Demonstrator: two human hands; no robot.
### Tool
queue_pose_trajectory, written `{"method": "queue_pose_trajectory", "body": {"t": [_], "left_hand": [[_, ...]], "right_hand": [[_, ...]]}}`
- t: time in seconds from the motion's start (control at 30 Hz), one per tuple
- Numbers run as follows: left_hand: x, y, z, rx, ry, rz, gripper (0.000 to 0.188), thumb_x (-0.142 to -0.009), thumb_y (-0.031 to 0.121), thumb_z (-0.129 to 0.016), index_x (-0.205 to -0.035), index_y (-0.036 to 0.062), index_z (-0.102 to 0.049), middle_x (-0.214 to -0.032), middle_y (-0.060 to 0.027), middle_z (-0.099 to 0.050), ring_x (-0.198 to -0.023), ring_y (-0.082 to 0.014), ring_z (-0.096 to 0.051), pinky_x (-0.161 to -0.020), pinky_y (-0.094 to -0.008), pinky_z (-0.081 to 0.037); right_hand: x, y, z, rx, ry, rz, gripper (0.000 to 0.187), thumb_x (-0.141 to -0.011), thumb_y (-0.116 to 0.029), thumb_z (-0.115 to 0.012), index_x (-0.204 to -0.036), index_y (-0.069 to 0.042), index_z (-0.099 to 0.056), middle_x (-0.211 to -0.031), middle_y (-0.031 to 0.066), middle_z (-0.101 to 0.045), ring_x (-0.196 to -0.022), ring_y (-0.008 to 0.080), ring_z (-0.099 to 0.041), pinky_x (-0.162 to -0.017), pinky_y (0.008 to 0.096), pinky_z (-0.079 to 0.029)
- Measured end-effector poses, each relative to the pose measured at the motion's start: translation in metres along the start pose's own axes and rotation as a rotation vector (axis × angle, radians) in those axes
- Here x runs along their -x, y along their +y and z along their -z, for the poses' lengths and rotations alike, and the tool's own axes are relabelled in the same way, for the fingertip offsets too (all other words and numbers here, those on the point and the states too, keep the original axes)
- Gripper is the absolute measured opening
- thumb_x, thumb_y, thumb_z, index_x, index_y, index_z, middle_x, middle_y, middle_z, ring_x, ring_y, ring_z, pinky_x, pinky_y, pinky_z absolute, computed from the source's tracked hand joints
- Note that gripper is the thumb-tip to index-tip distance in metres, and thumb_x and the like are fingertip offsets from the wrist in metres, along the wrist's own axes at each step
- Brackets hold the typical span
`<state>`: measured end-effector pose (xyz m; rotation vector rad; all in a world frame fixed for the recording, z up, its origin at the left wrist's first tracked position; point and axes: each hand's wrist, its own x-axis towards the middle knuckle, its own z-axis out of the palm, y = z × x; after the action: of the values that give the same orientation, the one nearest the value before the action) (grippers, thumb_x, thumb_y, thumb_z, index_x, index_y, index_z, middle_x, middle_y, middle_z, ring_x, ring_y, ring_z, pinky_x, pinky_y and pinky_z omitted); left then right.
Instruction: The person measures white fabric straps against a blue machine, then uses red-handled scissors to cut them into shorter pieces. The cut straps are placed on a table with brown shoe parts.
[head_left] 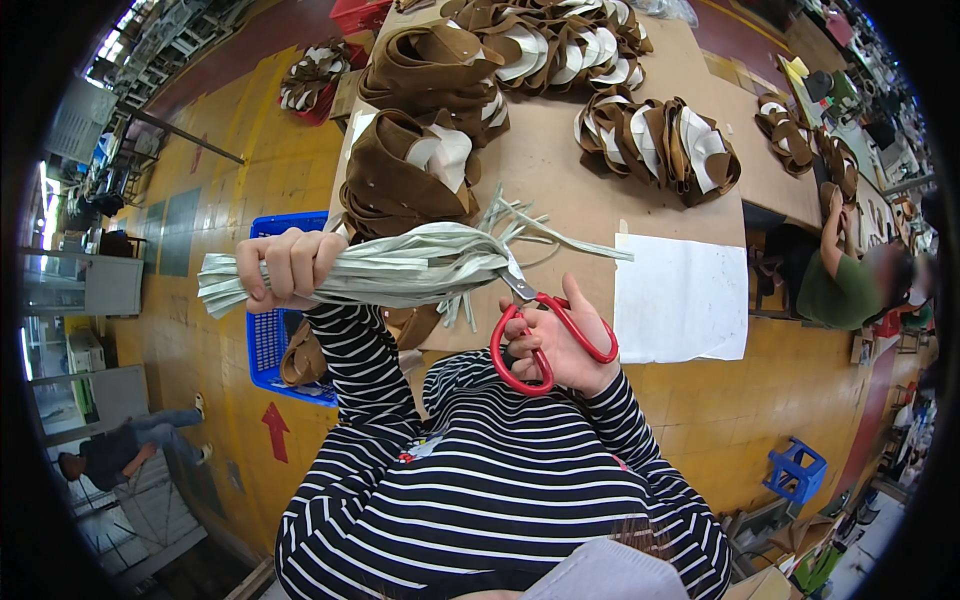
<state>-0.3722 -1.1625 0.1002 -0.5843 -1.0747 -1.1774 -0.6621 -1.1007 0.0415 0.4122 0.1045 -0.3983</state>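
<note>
A thick bundle of pale green strips [400, 265] stretches sideways in front of me over the table's near edge. My left hand [290, 268] is closed around it close to its left end. At the right end, where loose strips splay out, the metal blades of red-handled scissors [545, 310] meet the bundle. My right hand [565, 345] holds the scissors by their looped handles, palm turned up, with some fingers through a loop. Whether the blades have cut into the strips I cannot tell.
Brown folded pieces with white patches [415, 170] lie in stacks on the table [540, 150]. White paper [680, 300] lies at the right edge. A blue basket [265, 350] stands at left, a blue stool [795, 470] at lower right. Other people [850, 285] are at right and lower left.
</note>
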Motion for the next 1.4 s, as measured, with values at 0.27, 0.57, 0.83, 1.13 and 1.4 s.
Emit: {"method": "queue_pose_trajectory", "body": {"t": [0.27,0.57,0.83,1.13,1.4], "left_hand": [[-0.006,0.002,-0.003,0.150,-0.125,-0.030,0.012,-0.084,0.017,-0.064,-0.081,0.0153,-0.053,-0.059,0.0051,-0.051,-0.051,-0.0061,-0.045,-0.057,-0.0207,-0.039],[0.006,0.013,0.000,-0.006,0.030,-0.028,0.011,-0.091,0.020,-0.057,-0.084,0.0150,-0.049,-0.059,0.0055,-0.046,-0.051,-0.0054,-0.041,-0.055,-0.0214,-0.036],[0.010,0.027,0.006,-0.089,0.274,-0.192,0.013,-0.091,0.020,-0.059,-0.086,0.0142,-0.049,-0.063,0.0078,-0.041,-0.054,-0.0055,-0.038,-0.060,-0.0217,-0.035],[0.017,0.049,0.023,-0.154,0.582,-0.254,0.016,-0.089,0.020,-0.060,-0.082,0.0132,-0.048,-0.065,0.0060,-0.035,-0.059,-0.0075,-0.035,-0.064,-0.0230,-0.032],[0.030,0.055,0.037,-0.323,0.899,-0.281,0.029,-0.089,0.029,-0.057,-0.071,0.0126,-0.041,-0.066,0.0027,-0.034,-0.063,-0.0121,-0.034,-0.070,-0.0275,-0.035]], "right_hand": [[-0.009,0.003,0.005,-0.097,-0.059,0.058,0.087,-0.084,-0.076,-0.019,-0.128,-0.003,-0.040,-0.082,0.0031,-0.048,-0.070,0.0143,-0.045,-0.069,0.0342,-0.033],[-0.009,0.010,0.024,0.103,0.048,0.172,0.057,-0.095,-0.057,-0.030,-0.108,-0.005,-0.049,-0.057,-0.0047,-0.034,-0.046,0.0068,-0.036,-0.062,0.0266,-0.038],[0.001,-0.003,0.037,-0.065,-0.090,0.308,0.059,-0.096,-0.055,-0.026,-0.107,-0.004,-0.054,-0.051,-0.0072,-0.033,-0.041,0.0043,-0.037,-0.071,0.0304,-0.048],[0.026,0.011,0.017,0.506,0.098,0.377,0.076,-0.088,-0.071,-0.017,-0.112,-0.004,-0.044,-0.067,0.0033,-0.038,-0.061,0.0158,-0.039,-0.062,0.0272,-0.035],[0.023,0.019,0.014,0.943,-0.006,0.296,0.087,-0.085,-0.075,-0.011,-0.124,-0.004,-0.042,-0.078,0.0054,-0.048,-0.070,0.0146,-0.043,-0.068,0.0266,-0.035]]}}
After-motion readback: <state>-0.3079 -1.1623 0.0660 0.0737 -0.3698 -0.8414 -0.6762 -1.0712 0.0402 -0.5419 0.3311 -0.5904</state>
